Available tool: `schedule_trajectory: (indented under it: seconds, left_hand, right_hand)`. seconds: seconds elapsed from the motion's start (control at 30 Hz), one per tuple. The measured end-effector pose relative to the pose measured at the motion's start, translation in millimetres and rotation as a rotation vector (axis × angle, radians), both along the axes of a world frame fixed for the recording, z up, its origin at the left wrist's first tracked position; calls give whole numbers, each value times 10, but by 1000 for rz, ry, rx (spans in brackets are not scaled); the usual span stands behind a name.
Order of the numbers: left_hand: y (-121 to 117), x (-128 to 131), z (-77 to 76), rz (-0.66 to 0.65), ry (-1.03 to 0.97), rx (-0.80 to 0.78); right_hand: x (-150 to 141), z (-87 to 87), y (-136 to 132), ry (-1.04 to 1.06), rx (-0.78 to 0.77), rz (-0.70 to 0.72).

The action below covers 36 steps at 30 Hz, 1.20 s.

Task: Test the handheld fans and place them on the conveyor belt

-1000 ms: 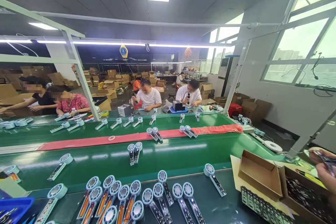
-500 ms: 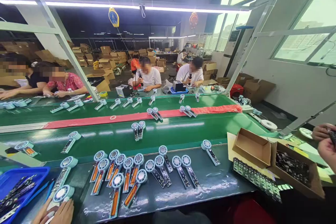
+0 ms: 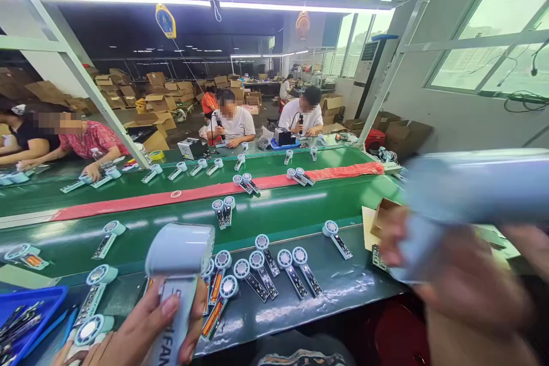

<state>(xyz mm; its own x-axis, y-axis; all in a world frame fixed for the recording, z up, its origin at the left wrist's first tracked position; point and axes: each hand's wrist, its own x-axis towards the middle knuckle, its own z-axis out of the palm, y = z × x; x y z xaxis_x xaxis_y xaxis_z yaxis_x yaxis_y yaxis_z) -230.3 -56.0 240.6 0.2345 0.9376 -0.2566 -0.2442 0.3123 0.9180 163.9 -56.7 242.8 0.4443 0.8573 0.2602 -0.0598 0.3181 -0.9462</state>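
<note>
Blue bin [image 3: 26, 309] holds dark strips; fan shell [image 3: 178, 274] (left hand [image 3: 141, 331]).

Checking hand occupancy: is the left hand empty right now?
No. The left hand grips a pale blue handheld fan housing by its handle, head pointing up.

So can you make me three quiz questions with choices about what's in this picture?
1. Where is the blue bin?
A. near left corner
B. on the red strip
C. by the window

2. What colour is the strip along the green belt?
A. yellow
B. red
C. white

3. What is the left hand doing?
A. lying flat
B. holding a pale blue fan
C. pointing

Answers: A, it sits at the lower left edge; B, the strip shows red; B, its grip wraps the fan's handle.
</note>
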Motion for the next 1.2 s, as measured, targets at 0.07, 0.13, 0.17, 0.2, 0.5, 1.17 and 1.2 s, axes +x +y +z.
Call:
schedule_trajectory:
  seconds: [0.07,0.13,0.17,0.2,0.5,1.17,1.2]
  left_hand:
    - [41,135,-30,23,1,46]
    - [65,236,-82,2,-33,53]
    - [68,279,-111,-8,-57,38]
    - [65,321,-139,-7,-75,14]
    - [-19,636,-354,220,26,-181]
    - [323,1134,-745,853,73,-256]
    - [311,1145,-756,875,67,-300]
  right_hand:
    - [-362,-66,84,142,-13,159]
    - [-608,-155,196,303,-76,245]
    - [-686,-211,252,356,-119,255]
    - [-738,-273,303,376,-158,248]
    - [-833,-739,554,411,-197,239]
    - [-304,-1662,2179,536,-479,415]
    - [-301,-1736,2315,533,-492,416]
